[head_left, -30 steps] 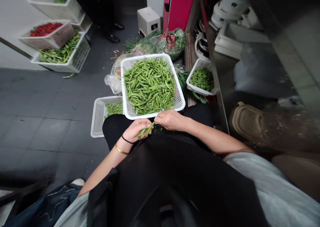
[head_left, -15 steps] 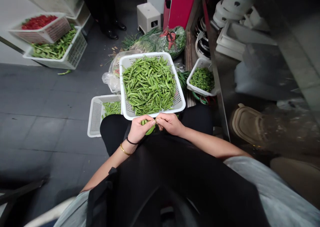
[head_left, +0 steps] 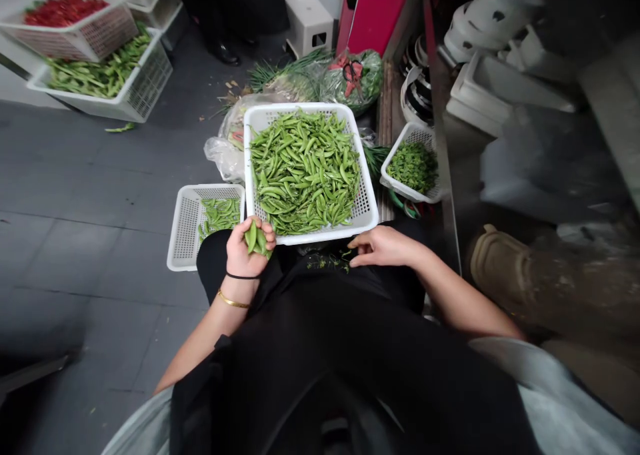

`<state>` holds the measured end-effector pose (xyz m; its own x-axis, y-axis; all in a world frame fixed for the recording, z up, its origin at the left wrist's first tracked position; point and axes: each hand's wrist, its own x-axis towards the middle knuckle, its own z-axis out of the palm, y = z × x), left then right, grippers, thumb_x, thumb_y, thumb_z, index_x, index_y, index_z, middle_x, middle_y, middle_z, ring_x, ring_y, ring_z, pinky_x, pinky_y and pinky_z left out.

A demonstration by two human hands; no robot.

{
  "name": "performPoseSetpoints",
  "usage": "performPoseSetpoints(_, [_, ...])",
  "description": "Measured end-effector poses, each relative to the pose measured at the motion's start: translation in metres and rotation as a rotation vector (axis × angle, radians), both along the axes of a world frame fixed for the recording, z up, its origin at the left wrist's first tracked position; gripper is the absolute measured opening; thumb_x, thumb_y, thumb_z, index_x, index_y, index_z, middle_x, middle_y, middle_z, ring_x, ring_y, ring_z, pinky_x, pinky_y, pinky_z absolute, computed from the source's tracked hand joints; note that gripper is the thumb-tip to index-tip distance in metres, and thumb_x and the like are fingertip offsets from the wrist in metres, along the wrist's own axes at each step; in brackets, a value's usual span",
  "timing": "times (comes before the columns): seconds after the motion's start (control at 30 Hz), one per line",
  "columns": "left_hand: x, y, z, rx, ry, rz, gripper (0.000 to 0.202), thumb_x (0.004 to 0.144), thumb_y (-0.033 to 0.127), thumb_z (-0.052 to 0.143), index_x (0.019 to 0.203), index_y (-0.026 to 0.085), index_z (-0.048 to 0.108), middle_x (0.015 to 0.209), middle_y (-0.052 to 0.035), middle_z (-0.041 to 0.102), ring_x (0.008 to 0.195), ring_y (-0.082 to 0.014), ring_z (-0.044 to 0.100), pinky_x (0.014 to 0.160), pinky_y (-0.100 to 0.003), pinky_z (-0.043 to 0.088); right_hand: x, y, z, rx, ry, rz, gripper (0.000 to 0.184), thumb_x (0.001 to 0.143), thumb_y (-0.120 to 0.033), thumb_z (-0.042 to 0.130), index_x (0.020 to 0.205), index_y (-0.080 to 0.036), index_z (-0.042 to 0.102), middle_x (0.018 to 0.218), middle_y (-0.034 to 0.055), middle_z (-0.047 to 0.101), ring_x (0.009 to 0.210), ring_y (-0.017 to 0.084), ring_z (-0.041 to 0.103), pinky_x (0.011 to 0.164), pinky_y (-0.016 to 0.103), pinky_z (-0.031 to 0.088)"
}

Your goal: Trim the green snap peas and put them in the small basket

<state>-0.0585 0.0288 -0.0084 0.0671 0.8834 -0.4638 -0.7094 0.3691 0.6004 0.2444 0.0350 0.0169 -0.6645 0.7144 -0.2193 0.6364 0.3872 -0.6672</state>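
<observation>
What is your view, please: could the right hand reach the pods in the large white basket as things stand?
Probably yes: the right hand is near the large white basket, and the pods lie uncovered; only the rim seems to stand between.

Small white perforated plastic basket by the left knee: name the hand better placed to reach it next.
Likely the left hand: nearer the basket than the right hand, and holding flat green pods.

You have several flat, glossy green pods point(head_left: 257, 239) bunched in your left grip point(head_left: 243, 259), just beside the large white basket's point(head_left: 373, 215) near-left corner. Inside that basket, more green pods point(head_left: 305, 171) lie in a broad, jumbled heap; a smaller scatter of pods point(head_left: 221, 213) rests in the low white basket point(head_left: 181, 231) to your left.
</observation>
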Motion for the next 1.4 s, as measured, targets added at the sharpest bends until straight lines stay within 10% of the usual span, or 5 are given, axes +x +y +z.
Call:
performPoseSetpoints(0.43, [0.009, -0.009, 0.006, 0.082, 0.022, -0.291, 0.031, 0.069, 0.029, 0.075, 0.064, 0.016, 0.047, 0.051, 0.0050, 0.044, 0.039, -0.0050, 0.039, 0.036, -0.017, 0.031, -0.110, 0.092, -0.067, 0.250, -0.387, 0.146, 0.013, 0.078, -0.013, 0.057, 0.091, -0.012, 0.062, 0.091, 0.0127, 0.070, 0.078, 0.020, 0.065, 0.063, 0.026, 0.041])
performPoseSetpoints(0.67, [0.032, -0.019, -0.003, 0.032, 0.154, -0.372, 0.028, 0.071, 0.032, 0.073, 0.084, 0.009, 0.065, 0.057, -0.0005, 0.059, 0.039, -0.0081, 0.048, 0.038, -0.021, 0.038, -0.075, 0.040, -0.024, 0.386, 0.133, -0.139, 0.015, 0.090, -0.023, 0.047, 0.096, -0.014, 0.057, 0.083, 0.0041, 0.065, 0.075, 0.012, 0.060, 0.070, 0.023, 0.045])
performPoseSetpoints(0.83, [0.047, -0.024, 0.000, 0.104, 0.231, -0.282, 0.026, 0.067, 0.032, 0.076, 0.078, 0.011, 0.065, 0.054, 0.0011, 0.058, 0.040, -0.0076, 0.049, 0.040, -0.020, 0.041, -0.074, -0.013, -0.014, 0.603, 0.314, 0.162, 0.022, 0.093, -0.020, 0.041, 0.096, -0.017, 0.062, 0.094, 0.0097, 0.065, 0.089, 0.016, 0.059, 0.078, 0.028, 0.046])
performPoseSetpoints(1.1, [0.032, -0.037, 0.009, 0.220, 0.262, -0.604, 0.030, 0.068, 0.036, 0.075, 0.081, 0.009, 0.070, 0.050, -0.0010, 0.058, 0.036, -0.0093, 0.049, 0.037, -0.021, 0.039, -0.065, -0.007, 0.010, 0.256, 0.519, -0.025, 0.014, 0.089, -0.026, 0.055, 0.091, -0.016, 0.065, 0.082, 0.0037, 0.062, 0.075, 0.012, 0.058, 0.071, 0.024, 0.047])
performPoseSetpoints(1.4, [0.042, -0.040, 0.000, 0.203, 0.202, -0.582, 0.030, 0.068, 0.038, 0.075, 0.074, 0.009, 0.067, 0.045, -0.0003, 0.055, 0.033, -0.0086, 0.046, 0.034, -0.020, 0.034, -0.082, -0.014, 0.006, 0.382, 0.315, -0.013, 0.015, 0.086, -0.023, 0.054, 0.074, -0.015, 0.060, 0.071, 0.0019, 0.056, 0.064, 0.011, 0.050, 0.059, 0.022, 0.037])
